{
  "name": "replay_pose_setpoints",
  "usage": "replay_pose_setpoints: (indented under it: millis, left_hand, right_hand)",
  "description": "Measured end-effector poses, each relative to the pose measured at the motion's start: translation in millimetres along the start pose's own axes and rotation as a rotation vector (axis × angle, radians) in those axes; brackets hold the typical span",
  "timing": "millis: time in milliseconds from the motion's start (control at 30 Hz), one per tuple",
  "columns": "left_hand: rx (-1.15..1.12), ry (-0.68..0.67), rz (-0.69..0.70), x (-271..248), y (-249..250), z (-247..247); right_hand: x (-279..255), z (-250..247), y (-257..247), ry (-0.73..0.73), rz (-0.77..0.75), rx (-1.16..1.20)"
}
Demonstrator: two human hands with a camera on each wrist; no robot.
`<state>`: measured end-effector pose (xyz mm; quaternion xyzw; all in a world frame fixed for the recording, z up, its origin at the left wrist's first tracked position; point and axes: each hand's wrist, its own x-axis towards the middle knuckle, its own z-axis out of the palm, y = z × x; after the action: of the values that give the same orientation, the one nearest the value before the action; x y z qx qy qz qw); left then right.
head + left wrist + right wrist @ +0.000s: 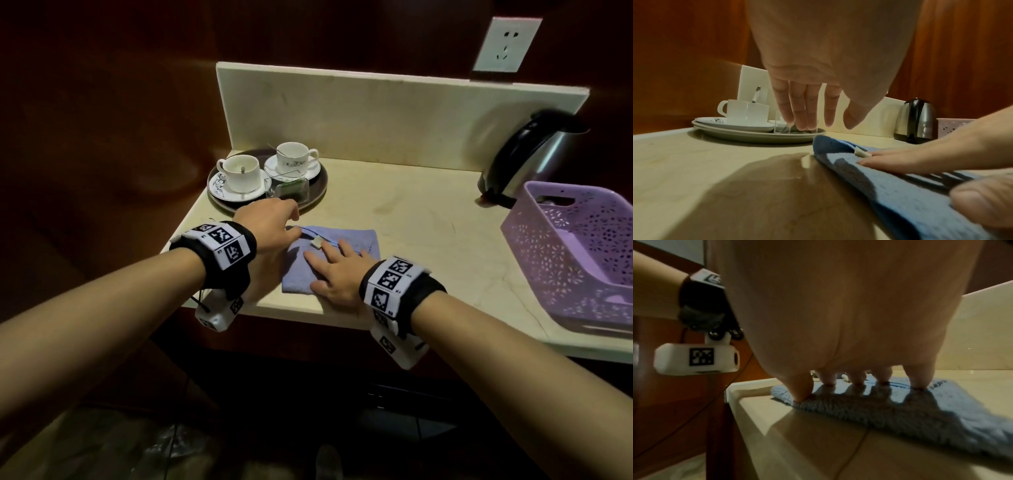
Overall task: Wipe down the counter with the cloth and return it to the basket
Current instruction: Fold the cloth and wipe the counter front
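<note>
A folded blue cloth (346, 246) (890, 183) (900, 410) lies flat on the cream counter (428, 219) near its front edge, a small white tag on top. My right hand (334, 270) (849, 381) presses flat on the cloth with fingers spread and straight. My left hand (274, 222) (813, 116) hovers just left of and behind the cloth's far left corner, fingers straight and hanging down toward the tray's rim, holding nothing. The purple perforated basket (582, 253) stands at the counter's right end, apart from both hands.
A dark round tray (318, 192) (756, 136) holds two white cups on saucers and a clear holder with green sachets. A steel kettle (534, 157) (915, 120) stands at the back right, behind the basket. A cream backsplash (376, 113) closes the rear.
</note>
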<state>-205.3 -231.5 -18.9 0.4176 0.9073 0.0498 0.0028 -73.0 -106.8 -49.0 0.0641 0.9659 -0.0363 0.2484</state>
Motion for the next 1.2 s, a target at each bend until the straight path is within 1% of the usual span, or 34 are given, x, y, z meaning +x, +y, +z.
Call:
replay_pose_setpoints:
  millis: [100, 133, 200, 267, 333, 400, 433, 500, 567, 633, 700, 733, 833, 933, 1033, 1200]
  left_hand:
    - [-0.090, -0.043, 0.115, -2.2, 1.2, 4.6]
    - [-0.098, -0.034, 0.161, -3.7, 2.9, 6.9]
    - [-0.069, 0.010, 0.238, -3.5, 6.3, 12.5]
    - [-0.038, -0.027, 0.290, -1.0, 9.8, 18.3]
    - [-0.010, -0.070, 0.279, 3.4, 11.3, 23.1]
    - [-0.003, -0.026, 0.215, 10.1, 9.2, 27.4]
    - [-0.006, 0.002, 0.185, 13.8, 8.4, 28.4]
    - [0.000, 0.009, 0.158, 21.0, 9.1, 28.1]
    - [0.023, -0.031, 0.188, 29.1, 10.3, 25.7]
    - [0.061, -0.082, 0.231, 35.6, 11.0, 24.3]
    - [0.097, -0.089, 0.263, 41.1, 11.6, 24.6]
    - [0.110, -0.089, 0.267, 44.7, 11.8, 25.3]
    - [0.113, -0.106, 0.256, 57.5, 11.5, 26.5]
    - [0.098, -0.126, 0.262, 68.1, 12.2, 27.0]
    - [0.083, -0.093, 0.277, 76.9, 13.4, 21.7]
    - [0.110, 0.037, 0.301, 102.0, 14.0, 9.1]
  right_hand:
    - [11.6, -5.6, 11.6, 0.029, 0.018, 0.026]
    - [15.4, -9.5, 17.6, 0.026, 0.036, 0.033]
    - [20.1, -17.3, 27.0, 0.014, 0.074, 0.042]
    - [16.6, -26.4, 27.3, 0.056, 0.053, 0.019]
    - [10.0, -34.9, 19.7, 0.172, -0.040, 0.004]
    - [6.1, -38.0, 10.2, 0.241, -0.097, 0.036]
    - [7.0, -37.3, 7.5, 0.241, -0.090, 0.044]
    - [15.4, -30.6, 7.3, 0.197, -0.062, 0.055]
    - [27.6, -25.1, 13.9, 0.111, -0.011, 0.050]
    - [36.1, -25.5, 19.8, 0.099, 0.034, 0.075]
    - [39.8, -28.3, 26.6, 0.127, 0.092, 0.064]
    - [41.1, -30.3, 31.2, 0.110, 0.123, 0.056]
    - [48.4, -39.5, 48.8, -0.019, 0.169, 0.100]
    - [60.8, -52.0, 66.5, -0.039, 0.185, 0.121]
    - [75.6, -63.1, 82.4, -0.037, 0.204, 0.118]
    - [96.3, -77.2, 103.9, -0.045, 0.214, 0.091]
